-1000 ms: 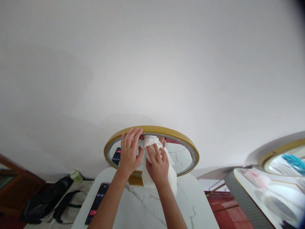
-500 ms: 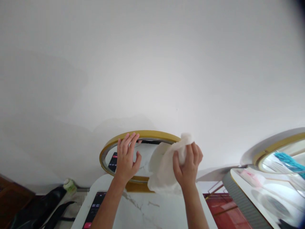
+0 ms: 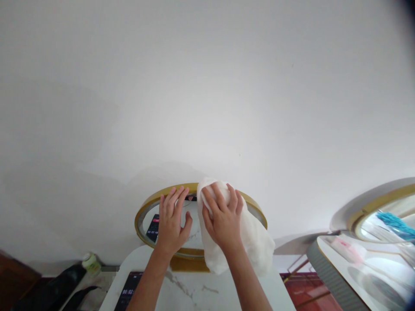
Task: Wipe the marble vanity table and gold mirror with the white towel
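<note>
A round mirror with a gold frame (image 3: 142, 211) stands on a white marble table (image 3: 191, 293) against the wall. My left hand (image 3: 171, 222) lies flat on the mirror's left half, fingers stretched up to the top rim. My right hand (image 3: 222, 218) presses a white cloth (image 3: 253, 237) against the top middle of the mirror. The cloth hangs down over the mirror's right half and hides it.
A phone with a timer on its screen (image 3: 127, 293) lies on the table at the left. A black bag (image 3: 55, 289) and a small green-capped bottle (image 3: 90, 262) sit at the lower left. Another gold-framed mirror (image 3: 372, 207) stands at the right.
My right hand swept the cloth out to the mirror's right edge, then back to the top middle. My left hand stayed on the mirror's left half.
</note>
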A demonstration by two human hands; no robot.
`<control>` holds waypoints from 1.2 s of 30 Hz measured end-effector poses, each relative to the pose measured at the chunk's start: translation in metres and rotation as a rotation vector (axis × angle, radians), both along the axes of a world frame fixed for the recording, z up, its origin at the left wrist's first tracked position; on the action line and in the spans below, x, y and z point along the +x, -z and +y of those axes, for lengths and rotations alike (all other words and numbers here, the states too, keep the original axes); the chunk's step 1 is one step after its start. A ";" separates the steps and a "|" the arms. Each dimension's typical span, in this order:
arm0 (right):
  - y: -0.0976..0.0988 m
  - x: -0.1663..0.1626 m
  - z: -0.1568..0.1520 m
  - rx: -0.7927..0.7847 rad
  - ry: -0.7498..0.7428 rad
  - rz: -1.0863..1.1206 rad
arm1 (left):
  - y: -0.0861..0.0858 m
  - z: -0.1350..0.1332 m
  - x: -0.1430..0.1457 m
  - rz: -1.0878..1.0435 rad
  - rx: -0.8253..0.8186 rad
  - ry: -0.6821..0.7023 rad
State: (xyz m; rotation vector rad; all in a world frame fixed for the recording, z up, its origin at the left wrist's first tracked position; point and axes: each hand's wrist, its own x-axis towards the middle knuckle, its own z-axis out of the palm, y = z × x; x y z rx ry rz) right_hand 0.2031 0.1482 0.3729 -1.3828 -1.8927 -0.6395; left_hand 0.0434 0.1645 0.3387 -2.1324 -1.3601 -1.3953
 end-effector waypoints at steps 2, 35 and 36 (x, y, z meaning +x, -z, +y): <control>0.001 0.003 0.001 0.007 0.007 0.016 | 0.000 0.000 0.000 0.005 0.001 -0.002; 0.033 0.059 0.004 0.053 0.160 0.175 | -0.007 -0.001 -0.008 0.011 -0.052 0.023; 0.036 0.064 0.003 0.050 0.164 0.196 | -0.008 -0.001 -0.009 -0.009 -0.068 0.048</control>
